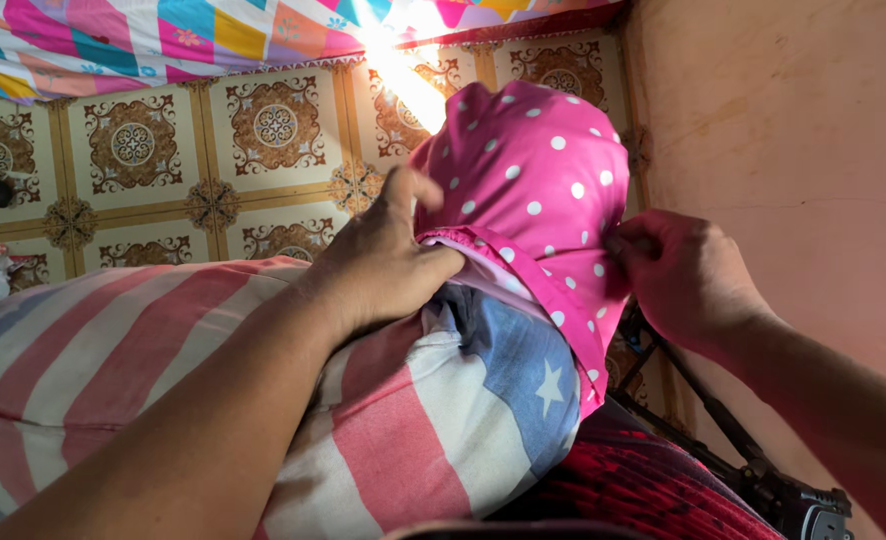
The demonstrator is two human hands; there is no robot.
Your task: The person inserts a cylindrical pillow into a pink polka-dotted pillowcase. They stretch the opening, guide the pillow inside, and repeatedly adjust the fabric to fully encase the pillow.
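A long pillow (pixel 403 420) with red and white stripes and a blue starred patch lies across my lap. A pink cover with white dots (pixel 533 170) sits over its far end. My left hand (pixel 383 265) rests on the pillow, thumb up, fingers tucked under the open hem of the pink cover. My right hand (pixel 678 275) pinches the cover's edge on the right side, close to the wall.
Patterned brown and cream floor tiles (pixel 133 150) lie beyond. A multicoloured sheet (pixel 163 40) hangs at the top. A plain pinkish wall (pixel 803 130) stands at right, with a dark strap and buckle (pixel 763 480) below. Red patterned cloth (pixel 643 490) is under the pillow.
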